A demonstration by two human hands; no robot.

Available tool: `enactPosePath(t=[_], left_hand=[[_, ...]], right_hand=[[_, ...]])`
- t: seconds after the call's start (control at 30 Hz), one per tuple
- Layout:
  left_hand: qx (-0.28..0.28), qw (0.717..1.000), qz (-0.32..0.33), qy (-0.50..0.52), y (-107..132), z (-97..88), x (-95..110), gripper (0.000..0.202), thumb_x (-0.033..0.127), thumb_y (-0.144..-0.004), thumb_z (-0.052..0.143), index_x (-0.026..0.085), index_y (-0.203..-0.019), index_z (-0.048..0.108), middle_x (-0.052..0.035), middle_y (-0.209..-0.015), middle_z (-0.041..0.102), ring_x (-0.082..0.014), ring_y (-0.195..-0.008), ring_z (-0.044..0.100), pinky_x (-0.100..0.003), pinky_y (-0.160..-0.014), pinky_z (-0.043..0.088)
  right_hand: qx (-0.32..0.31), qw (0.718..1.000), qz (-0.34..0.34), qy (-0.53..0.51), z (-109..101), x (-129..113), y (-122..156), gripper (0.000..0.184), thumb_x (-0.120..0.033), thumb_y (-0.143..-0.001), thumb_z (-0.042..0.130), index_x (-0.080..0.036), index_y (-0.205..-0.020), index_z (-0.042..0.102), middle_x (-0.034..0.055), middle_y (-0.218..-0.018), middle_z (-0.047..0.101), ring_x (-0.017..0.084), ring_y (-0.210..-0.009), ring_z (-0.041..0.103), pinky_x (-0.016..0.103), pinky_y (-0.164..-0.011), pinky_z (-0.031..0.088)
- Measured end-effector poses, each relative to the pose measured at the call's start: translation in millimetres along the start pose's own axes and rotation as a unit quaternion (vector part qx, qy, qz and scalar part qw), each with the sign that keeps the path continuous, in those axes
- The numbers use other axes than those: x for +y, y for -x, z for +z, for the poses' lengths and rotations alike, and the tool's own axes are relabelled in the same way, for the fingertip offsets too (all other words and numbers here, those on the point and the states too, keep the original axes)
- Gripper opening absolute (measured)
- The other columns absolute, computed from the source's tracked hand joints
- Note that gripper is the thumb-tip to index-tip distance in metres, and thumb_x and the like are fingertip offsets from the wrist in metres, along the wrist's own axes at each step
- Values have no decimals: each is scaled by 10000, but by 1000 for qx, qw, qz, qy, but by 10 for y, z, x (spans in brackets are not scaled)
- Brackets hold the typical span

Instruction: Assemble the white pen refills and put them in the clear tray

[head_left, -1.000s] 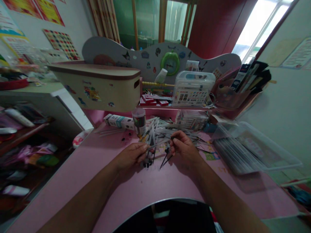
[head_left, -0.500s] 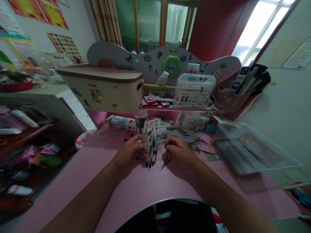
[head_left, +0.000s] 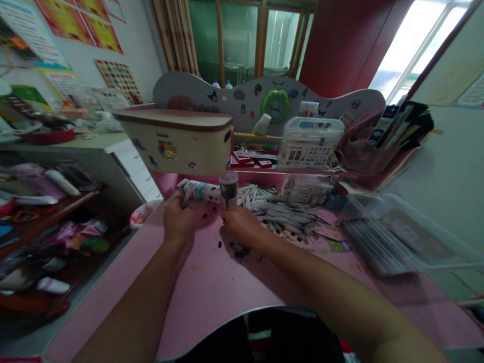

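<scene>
My left hand point(head_left: 177, 220) rests on the pink desk point(head_left: 212, 287), fingers curled round a thin pale pen barrel point(head_left: 185, 198) that sticks up beside a long white carton point(head_left: 198, 190). My right hand point(head_left: 239, 225) lies just right of it, knuckles up and fingers closed; what they pinch is hidden. A small round tub point(head_left: 228, 187) stands right behind the right hand. A heap of white pens point(head_left: 282, 212) spreads to the right. Small black caps point(head_left: 238, 250) lie scattered under my right wrist.
A clear plastic tray point(head_left: 381, 234) with pens sits at the right. A cream lidded box point(head_left: 177, 141) and a clear case point(head_left: 308, 143) stand on the raised shelf behind. A drawer unit and cluttered shelves point(head_left: 49, 201) are at the left.
Both hands have shifted left and farther back, from the pen bundle toward the carton and the tub. The bundle of pens held upright before is no longer between the hands.
</scene>
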State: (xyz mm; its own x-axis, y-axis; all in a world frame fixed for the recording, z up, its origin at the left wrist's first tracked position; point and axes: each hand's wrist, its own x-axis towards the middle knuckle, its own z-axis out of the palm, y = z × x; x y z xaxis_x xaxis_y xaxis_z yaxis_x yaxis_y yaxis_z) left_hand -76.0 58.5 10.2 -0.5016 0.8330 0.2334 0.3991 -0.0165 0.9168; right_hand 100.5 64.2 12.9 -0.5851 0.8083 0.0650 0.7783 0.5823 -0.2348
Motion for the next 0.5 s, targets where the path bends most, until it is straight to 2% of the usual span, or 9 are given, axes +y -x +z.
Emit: enactPosePath(t=[0.13,0.2,0.33,0.5], left_hand=[[-9,993,28,-115,-120,-37,-202,206,182,-766,595,209,-918,732,-95,-784,686,-321,-843,644,-398,-770,440],[-22,985,21,-170,-158,-32,-294,219,172,-765,604,203,-923,752,-114,-768,689,-357,-858,650,-439,-791,441],[-30,978,0,-207,-195,-4,-394,231,158,-737,628,196,-916,769,-123,-745,696,-378,-871,657,-474,-807,455],[-45,967,-1,-252,-213,22,-457,297,164,-771,619,143,-1027,769,-179,-882,740,-395,-928,663,-496,-822,472]], right_hand=[[7,1000,3,4,26,-82,-155,247,-160,-869,565,-152,-1041,742,161,-1106,741,289,-1021,680,352,-840,502],[10,1000,8,5,56,-100,-200,252,-150,-888,539,-147,-1038,742,168,-1104,743,293,-1013,683,359,-844,500],[26,1000,12,-1,123,-78,-223,235,-181,-914,543,-116,-1045,728,179,-1084,741,298,-1004,687,354,-837,488],[34,999,0,-5,114,27,-76,246,-218,-898,605,-135,-1104,712,142,-1089,734,267,-1001,672,331,-831,475]])
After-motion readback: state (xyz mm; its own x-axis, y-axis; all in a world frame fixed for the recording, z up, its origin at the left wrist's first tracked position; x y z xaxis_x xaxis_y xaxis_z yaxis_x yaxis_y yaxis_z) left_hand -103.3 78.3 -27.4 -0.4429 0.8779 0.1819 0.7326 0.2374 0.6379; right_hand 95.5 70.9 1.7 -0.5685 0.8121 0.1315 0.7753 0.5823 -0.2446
